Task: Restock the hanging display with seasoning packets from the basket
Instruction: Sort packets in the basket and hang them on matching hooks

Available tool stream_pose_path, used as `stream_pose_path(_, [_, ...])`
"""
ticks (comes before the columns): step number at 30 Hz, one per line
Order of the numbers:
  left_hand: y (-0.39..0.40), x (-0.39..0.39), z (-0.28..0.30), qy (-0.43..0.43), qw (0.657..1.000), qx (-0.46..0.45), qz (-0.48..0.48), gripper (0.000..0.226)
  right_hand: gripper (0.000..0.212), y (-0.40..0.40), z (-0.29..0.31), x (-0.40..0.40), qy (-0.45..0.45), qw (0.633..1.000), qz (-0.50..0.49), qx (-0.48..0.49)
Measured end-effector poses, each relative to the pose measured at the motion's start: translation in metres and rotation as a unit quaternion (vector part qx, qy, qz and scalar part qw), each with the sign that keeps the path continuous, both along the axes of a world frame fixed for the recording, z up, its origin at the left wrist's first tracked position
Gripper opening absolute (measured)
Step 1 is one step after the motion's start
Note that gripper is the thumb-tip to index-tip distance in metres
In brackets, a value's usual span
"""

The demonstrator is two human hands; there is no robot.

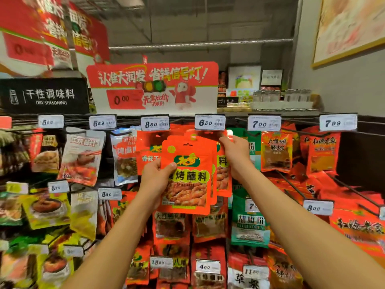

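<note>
My left hand grips a small stack of orange-red seasoning packets by their left edge, thumb on the front one, held up in front of the hanging display. My right hand pinches the top right of the rearmost packets, up by the peg under the 6.80 price tag. The front packet shows a green logo, yellow lettering and a photo of grilled food. The basket is out of view.
Rows of hanging seasoning packets fill the pegs left, right and below, each peg with a white price tag. A red promotional sign and a black "DRY SEASONING" sign sit above. Jars stand on the top shelf at the right.
</note>
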State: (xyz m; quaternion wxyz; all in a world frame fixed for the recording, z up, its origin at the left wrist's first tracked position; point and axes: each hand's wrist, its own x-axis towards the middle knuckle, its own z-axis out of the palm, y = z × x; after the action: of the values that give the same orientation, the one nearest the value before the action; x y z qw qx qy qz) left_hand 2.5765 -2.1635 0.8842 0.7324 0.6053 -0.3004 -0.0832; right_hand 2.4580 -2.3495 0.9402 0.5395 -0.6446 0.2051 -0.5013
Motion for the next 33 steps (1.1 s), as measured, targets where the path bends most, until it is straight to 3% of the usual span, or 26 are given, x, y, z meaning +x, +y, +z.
stream_pose_path(10, [-0.007, 0.001, -0.001, -0.006, 1.0, 0.013, -0.017, 0.008, 0.033, -0.009, -0.009, 0.004, -0.001, 1.0, -0.021, -0.017])
stream_pose_path(14, [-0.012, 0.0, 0.002, -0.008, 1.0, 0.011, -0.018, 0.011, 0.038, -0.017, -0.01, 0.01, 0.069, 0.997, -0.034, -0.027])
stream_pose_path(16, [-0.017, -0.003, 0.003, -0.023, 0.999, 0.01, -0.024, 0.012, 0.04, -0.021, -0.012, 0.009, 0.102, 0.991, -0.075, -0.043])
stream_pose_path(19, [-0.024, -0.007, 0.004, -0.043, 0.999, 0.006, -0.033, 0.01, 0.024, -0.018, -0.017, -0.003, 0.046, 0.981, -0.165, -0.09])
stream_pose_path(21, [-0.028, -0.009, 0.004, -0.042, 0.998, -0.003, -0.043, 0.011, 0.023, -0.014, -0.02, -0.011, -0.002, 0.985, -0.132, -0.111])
stream_pose_path(24, [-0.032, -0.011, 0.005, -0.04, 0.997, -0.016, -0.057, 0.013, 0.038, -0.008, -0.02, -0.019, -0.022, 0.993, -0.041, -0.11])
stream_pose_path(28, [-0.032, -0.008, 0.006, -0.039, 0.997, -0.028, -0.057, 0.014, 0.017, -0.008, -0.015, -0.018, -0.017, 0.992, -0.006, -0.125])
stream_pose_path(33, [-0.023, -0.003, 0.003, -0.04, 0.997, -0.013, -0.057, 0.009, 0.026, -0.007, -0.014, -0.012, -0.011, 0.993, 0.071, -0.092])
